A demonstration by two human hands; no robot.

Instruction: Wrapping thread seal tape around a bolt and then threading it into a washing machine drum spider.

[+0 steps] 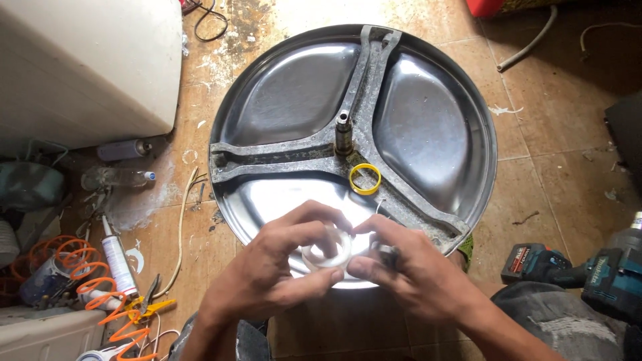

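A round stainless steel drum end [428, 120] lies flat on the tiled floor, with a grey three-armed metal bracket [267, 155] and a short upright shaft [344, 132] at its centre. A yellow ring [365, 178] rests on the bracket just right of the shaft. Over the drum's near edge, my left hand [274, 274] and my right hand [408, 274] together hold a small clear round tub [326, 251]. The fingers of both hands wrap its rim, thumbs below. What is inside the tub is hidden.
A white appliance body [87, 60] stands at the upper left. On the floor to the left lie a sealant tube [118, 261], an orange coiled hose [100, 281], pliers [150, 301] and bottles. A teal cordless power tool [582, 271] sits at the lower right.
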